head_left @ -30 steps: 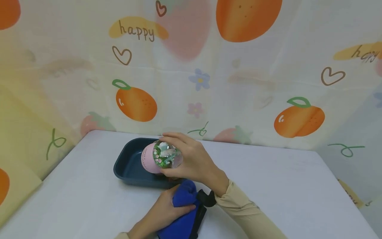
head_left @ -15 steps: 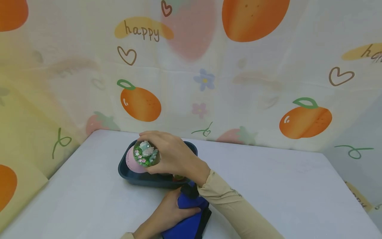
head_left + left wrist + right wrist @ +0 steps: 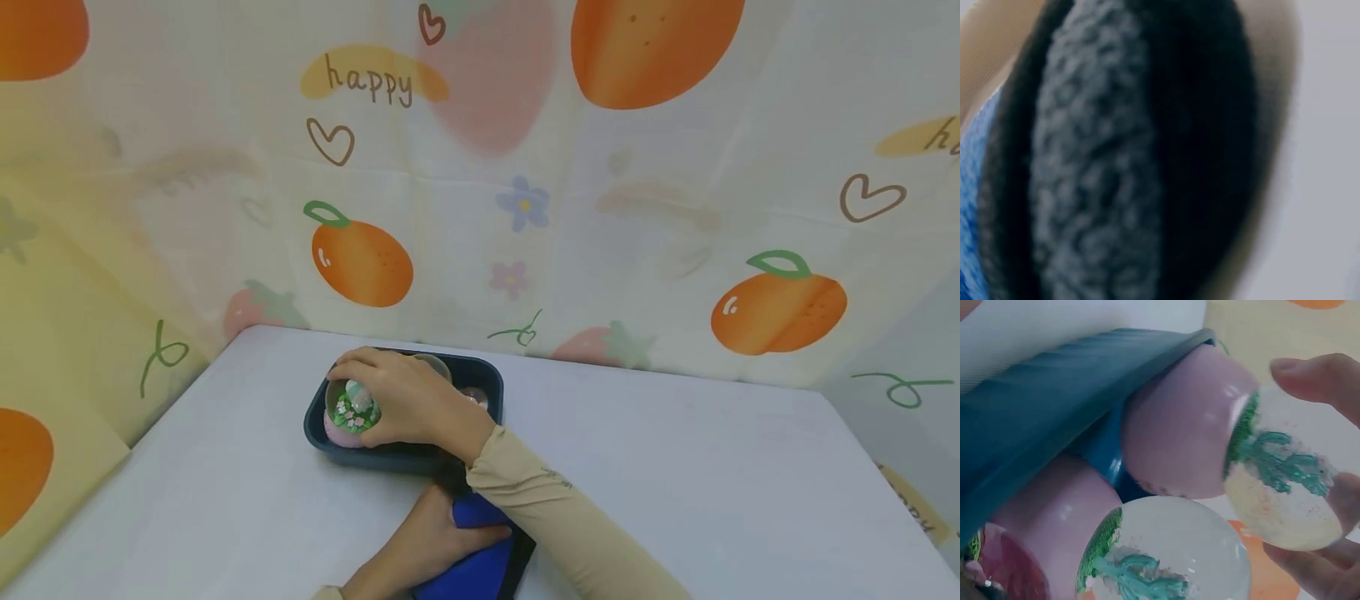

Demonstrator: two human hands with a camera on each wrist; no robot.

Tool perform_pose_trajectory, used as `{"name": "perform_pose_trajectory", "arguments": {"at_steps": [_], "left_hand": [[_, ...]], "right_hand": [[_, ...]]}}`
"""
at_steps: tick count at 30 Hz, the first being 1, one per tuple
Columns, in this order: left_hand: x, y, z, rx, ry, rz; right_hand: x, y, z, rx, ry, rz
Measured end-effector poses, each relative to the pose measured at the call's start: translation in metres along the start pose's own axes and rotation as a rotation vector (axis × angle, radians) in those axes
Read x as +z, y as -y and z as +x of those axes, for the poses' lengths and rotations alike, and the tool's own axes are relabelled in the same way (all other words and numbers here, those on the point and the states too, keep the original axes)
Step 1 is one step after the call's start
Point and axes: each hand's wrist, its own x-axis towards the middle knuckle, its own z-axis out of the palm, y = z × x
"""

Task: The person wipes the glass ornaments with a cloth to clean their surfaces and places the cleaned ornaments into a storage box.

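My right hand (image 3: 408, 400) curls its fingers around the clear dome of a snow globe (image 3: 356, 412) at the left end of a dark teal tray (image 3: 352, 456). This globe has a pink base, with green turf and small flowers inside. In the right wrist view, its base (image 3: 1185, 419) sits against the tray's wall (image 3: 1085, 381), tilted there, with fingertips on both sides of the dome. My left hand (image 3: 427, 533) grips a blue cloth item (image 3: 468, 567) with black edging in front of the tray. A grey fleecy strip (image 3: 1097, 162) between black bands fills most of the left wrist view.
A second pink-based snow globe (image 3: 1166, 550) stands beside the held one, and a darker reddish dome (image 3: 1013, 562) shows past it. In the head view, another dome (image 3: 474, 396) lies at the tray's right. A fruit-printed curtain (image 3: 637, 250) hangs behind the white table (image 3: 675, 483).
My right hand has carried the snow globe left and down into the tray's left end, turning it more upright. My left hand keeps its hold on the blue cloth item.
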Motion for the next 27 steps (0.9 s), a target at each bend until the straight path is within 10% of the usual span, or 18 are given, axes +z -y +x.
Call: {"name": "perform_pose_trajectory", "arguments": {"at_steps": [27], "left_hand": [[0.001,0.004,0.000,-0.010,-0.010,0.006]], "right_hand": [[0.024,-0.006,0.024,0.052,0.206,0.105]]}}
